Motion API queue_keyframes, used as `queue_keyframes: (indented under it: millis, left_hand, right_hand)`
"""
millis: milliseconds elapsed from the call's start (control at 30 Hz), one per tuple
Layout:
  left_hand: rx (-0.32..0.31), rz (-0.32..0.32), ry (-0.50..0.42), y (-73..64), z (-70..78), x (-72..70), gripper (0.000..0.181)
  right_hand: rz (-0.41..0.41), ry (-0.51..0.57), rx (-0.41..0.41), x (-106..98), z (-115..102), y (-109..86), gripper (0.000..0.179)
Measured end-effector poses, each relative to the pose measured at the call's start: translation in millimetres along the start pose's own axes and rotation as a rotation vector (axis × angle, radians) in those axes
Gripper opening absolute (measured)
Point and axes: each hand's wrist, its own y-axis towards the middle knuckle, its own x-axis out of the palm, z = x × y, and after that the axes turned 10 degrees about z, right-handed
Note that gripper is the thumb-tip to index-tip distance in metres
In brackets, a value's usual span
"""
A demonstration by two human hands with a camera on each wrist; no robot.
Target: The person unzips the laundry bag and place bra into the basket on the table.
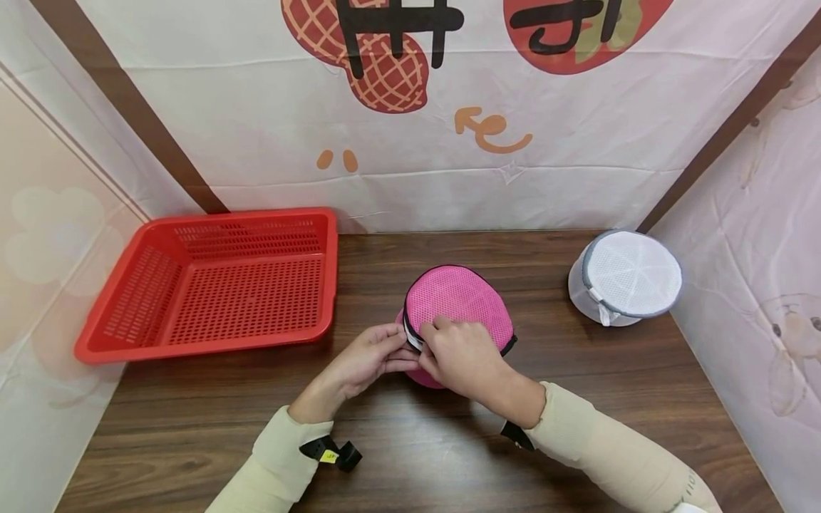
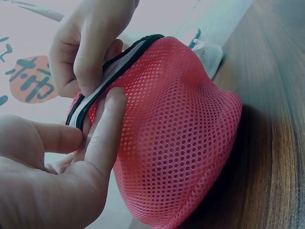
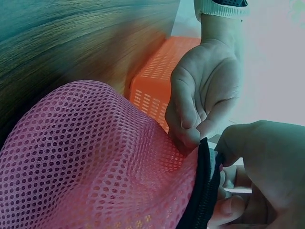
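A round pink mesh laundry bag (image 1: 458, 296) stands on the table in front of me, its top edged with a black zipper (image 3: 202, 191). A whitish strip shows along the zipper's left side. My left hand (image 1: 365, 360) pinches the bag's edge at that side, thumb and fingers on either side of the zipper band in the left wrist view. Close beside it, my right hand (image 1: 465, 356) lies over the front of the lid with curled fingers gripping the zipper edge. Its fingertips are partly hidden, and a zipper pull cannot be made out.
To the left sits a red plastic basket (image 1: 205, 352) with slotted walls and nothing visible inside. A white mesh laundry bag (image 1: 635, 274) with a grey rim stands at the back right. Printed cloth (image 1: 410, 192) hangs behind the wooden table (image 1: 410, 456) and along both sides.
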Motion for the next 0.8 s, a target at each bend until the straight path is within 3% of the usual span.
queue_keyframes:
  millis: [667, 800]
  left_hand:
    - [0.002, -0.007, 0.011, -1.6, 4.2, -2.5, 0.04]
    - [0.001, -0.011, 0.013, -2.3, 4.9, -4.0, 0.042]
  right_hand:
    - [0.109, 0.045, 0.01, -17, 10, 1.9, 0.019]
    - [0.162, 0.057, 0.011, -21, 15, 1.9, 0.02]
